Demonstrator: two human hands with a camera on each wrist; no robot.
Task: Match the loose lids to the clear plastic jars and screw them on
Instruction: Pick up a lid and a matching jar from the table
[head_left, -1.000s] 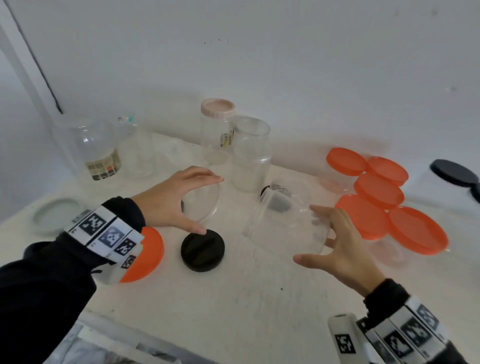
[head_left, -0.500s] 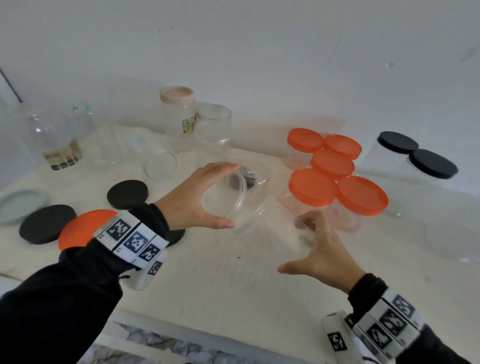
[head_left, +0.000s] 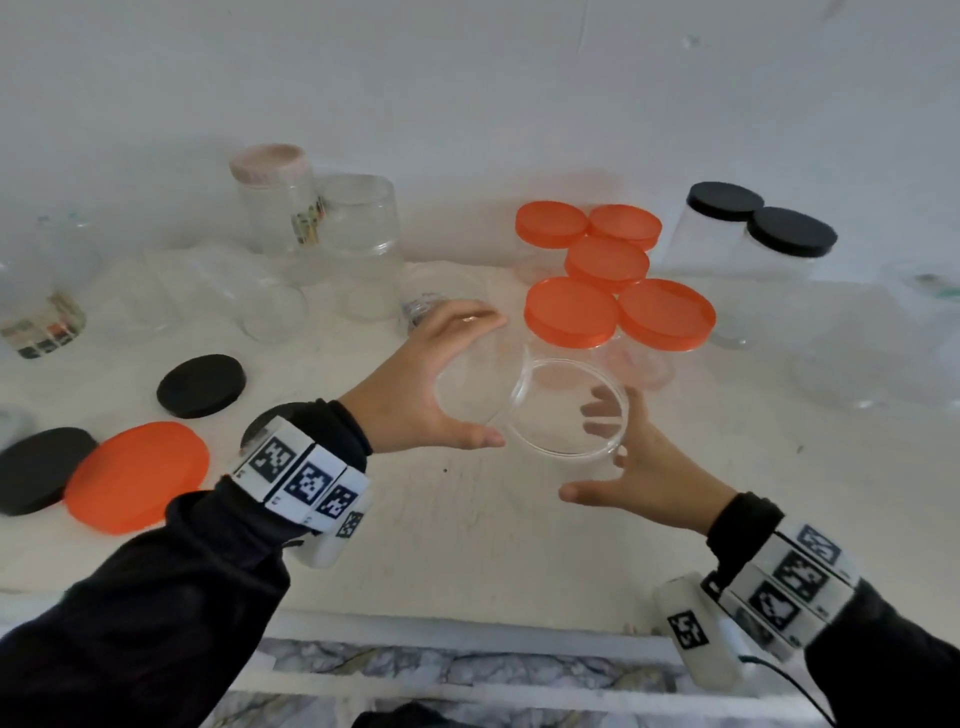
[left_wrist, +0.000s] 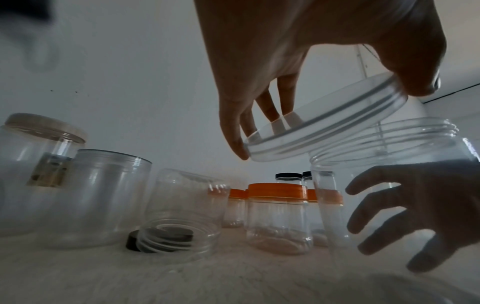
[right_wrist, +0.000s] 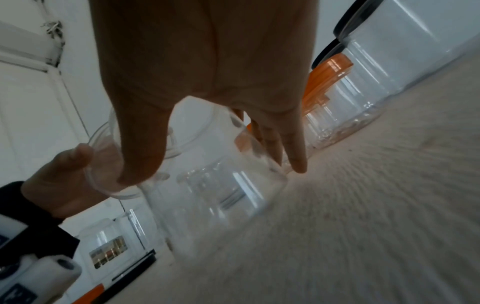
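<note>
My left hand (head_left: 488, 379) grips a clear round lid (head_left: 467, 384) by its rim between thumb and fingers. The lid (left_wrist: 324, 123) is tilted, and its edge sits just over the threaded mouth of a clear plastic jar (left_wrist: 389, 174). My right hand (head_left: 587, 457) wraps the jar (head_left: 566, 410) from the right, thumb in front and fingers behind; its open mouth faces up. In the right wrist view my right hand (right_wrist: 221, 168) spans the jar (right_wrist: 215, 185), with the left hand (right_wrist: 57, 181) and lid (right_wrist: 103, 164) beside it. Whether the jar's base touches the table is unclear.
Two black lids (head_left: 201, 385) (head_left: 41, 470) and an orange lid (head_left: 137, 475) lie loose at left. Orange-lidded jars (head_left: 571, 312) stand just behind my hands, black-lidded jars (head_left: 724, 200) at back right. Open clear jars (head_left: 358, 244) and a pink-lidded jar (head_left: 267, 161) stand behind; one jar (left_wrist: 182, 216) lies on its side.
The right hand has turned the jar from tilted sideways to mouth-up. The left hand has carried the clear lid rightward to the jar's rim.
</note>
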